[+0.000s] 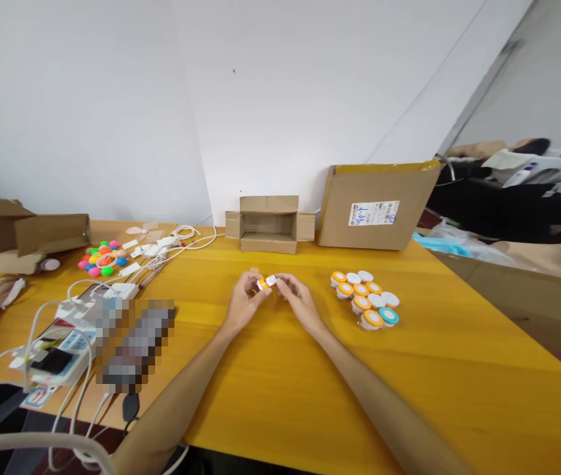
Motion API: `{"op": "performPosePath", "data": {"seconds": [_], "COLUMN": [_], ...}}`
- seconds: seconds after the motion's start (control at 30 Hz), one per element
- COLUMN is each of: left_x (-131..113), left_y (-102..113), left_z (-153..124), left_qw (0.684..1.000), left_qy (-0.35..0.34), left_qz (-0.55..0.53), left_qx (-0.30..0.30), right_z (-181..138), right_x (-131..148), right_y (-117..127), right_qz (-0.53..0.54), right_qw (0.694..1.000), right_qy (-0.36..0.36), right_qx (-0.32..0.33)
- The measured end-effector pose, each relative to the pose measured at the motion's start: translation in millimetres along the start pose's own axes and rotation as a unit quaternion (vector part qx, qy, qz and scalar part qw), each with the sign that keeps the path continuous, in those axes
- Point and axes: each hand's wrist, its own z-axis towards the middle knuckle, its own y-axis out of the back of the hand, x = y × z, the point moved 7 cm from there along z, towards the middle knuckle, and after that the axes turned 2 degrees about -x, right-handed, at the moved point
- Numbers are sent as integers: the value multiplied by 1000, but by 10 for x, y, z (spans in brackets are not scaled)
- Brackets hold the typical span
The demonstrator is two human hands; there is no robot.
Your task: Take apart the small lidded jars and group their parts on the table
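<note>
1. While both forearms reach over the yellow table, left hand pinches a small orange-and-white item between thumb and fingers.
2. Right hand has fingertips at the item's other end, narrow grip; cannot tell if it's pinching or just touching.
3. Item's location: between the hands, in front of the small open cardboard box.
4. Orange, white and teal round-topped pieces sit grouped right of right hand.
5. Big taped carton stands behind them.
</note>
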Motion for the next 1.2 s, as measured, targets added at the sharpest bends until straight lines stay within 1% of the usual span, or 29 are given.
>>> {"op": "performPosePath", "data": {"seconds": [0.13, 0.23, 0.5, 0.67, 0.87, 1.03, 1.2], "left_x": [34, 27, 14, 34, 27, 50, 58], "left_y": [-157, -186, -174, -169, -166, -178, -173], "left_z": [-87, -124, -112, -111, -104, -106, -97], "left_qw": [993, 984, 969, 960, 961, 964, 967], "left_qy": [-9, -30, -68, -72, -69, -47, -46], "left_qz": [74, 124, 199, 236, 240, 230, 217], "left_qx": [97, 123, 130, 134, 122, 128, 122], "right_z": [-99, -114, -91, -89, -102, -103, -103], "right_x": [3, -46, -143, -152, -135, -159, -148], "right_y": [12, -22, -53, -45, -25, -16, -10], "right_qz": [31, 40, 43, 54, 62, 53, 52], "right_qw": [999, 998, 997, 997, 996, 996, 996], "right_qy": [-23, -32, -38, -46, -55, -59, -65], "right_qx": [35, 48, 43, 39, 37, 39, 43]}}
